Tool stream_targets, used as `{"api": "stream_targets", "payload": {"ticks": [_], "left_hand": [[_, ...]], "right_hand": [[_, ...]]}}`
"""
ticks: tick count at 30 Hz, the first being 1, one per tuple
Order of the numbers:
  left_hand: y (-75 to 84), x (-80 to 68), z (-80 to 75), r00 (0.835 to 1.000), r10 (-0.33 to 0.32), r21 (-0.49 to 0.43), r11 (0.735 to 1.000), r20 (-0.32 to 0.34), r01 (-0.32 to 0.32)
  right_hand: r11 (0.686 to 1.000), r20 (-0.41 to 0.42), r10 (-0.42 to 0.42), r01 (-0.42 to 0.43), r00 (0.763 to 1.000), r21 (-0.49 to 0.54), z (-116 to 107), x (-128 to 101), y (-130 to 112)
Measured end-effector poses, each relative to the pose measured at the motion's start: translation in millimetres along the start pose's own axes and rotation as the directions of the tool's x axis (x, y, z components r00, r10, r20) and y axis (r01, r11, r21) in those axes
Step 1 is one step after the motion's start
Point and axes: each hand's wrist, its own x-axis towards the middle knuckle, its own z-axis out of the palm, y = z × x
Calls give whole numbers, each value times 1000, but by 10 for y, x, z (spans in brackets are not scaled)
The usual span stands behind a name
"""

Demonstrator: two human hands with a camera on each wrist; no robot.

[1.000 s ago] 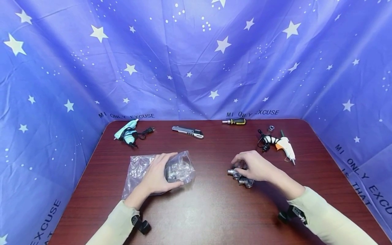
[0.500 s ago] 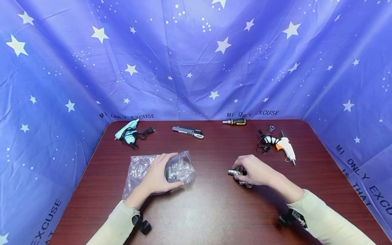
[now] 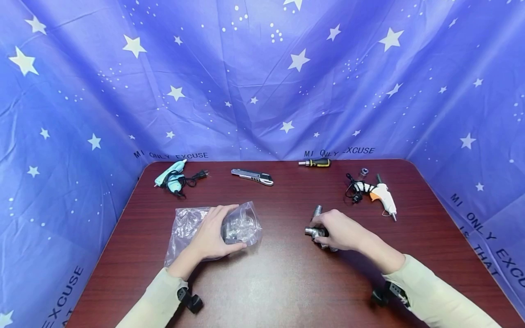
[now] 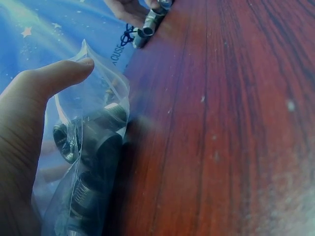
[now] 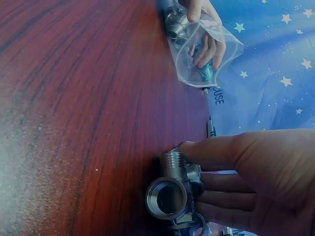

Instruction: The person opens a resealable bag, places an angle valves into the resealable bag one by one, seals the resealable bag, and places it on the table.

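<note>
On the table (image 3: 287, 282), right of centre, a cluster of metal fittings (image 3: 316, 228) lies under the right hand (image 3: 342, 230). That hand has its thumb and fingers curled round the fittings, gripping them; one threaded end points up and away past the fingertips, another sticks out to the left. From the right wrist view the fitting nearest the camera shows an open round mouth and a threaded neck (image 5: 170, 189), with the thumb (image 5: 216, 150) pressed on the neck and the other fingers wrapped behind. The fittings touch the table top.

Well apart to the left, the left hand (image 3: 211, 234) rests on a clear bag (image 3: 188, 225) that lies flat on the table. Its fingers curve round the bulging right end of the bag, where more metal fittings (image 3: 238, 228) sit inside the plastic. The left wrist view shows those parts through the film (image 4: 91, 147), dark and threaded, with the thumb (image 4: 54, 78) held straight above the bag's edge; the palm cups the bulge from the side.

Along the far edge lie a teal glue gun (image 3: 171, 175) with its black cord at the left, a grey knife (image 3: 251, 176) near the middle, and a screwdriver (image 3: 315, 162) with a yellow and black handle. Further right is a white glue gun (image 3: 381, 195) with an orange trigger, its cord bundled beside it, and a small metal ring (image 3: 363, 171) just behind. Blue star-printed cloth (image 3: 262, 82) hangs round the table on three sides.
</note>
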Motion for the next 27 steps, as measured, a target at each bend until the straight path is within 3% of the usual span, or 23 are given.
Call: {"api": "stream_targets", "payload": {"ticks": [4,10,18,27], "left_hand": [[-12,-1,8,1000,-1,1,1000,3,1],[-9,-6,6,1000,0,2,1000,1,0],[5,-24,-9,1000,-15,1,1000,5,15],[-9,7,6,1000,-20,8,1000,13,20]], "right_hand": [[999,-5,3,-3,1000,44,-13,24,10],[998,-86,2,3,996,56,-29,135,-14],[997,-169,8,6,986,83,-41,422,-121],[992,-187,4,20,982,125,25,765,-297]]}}
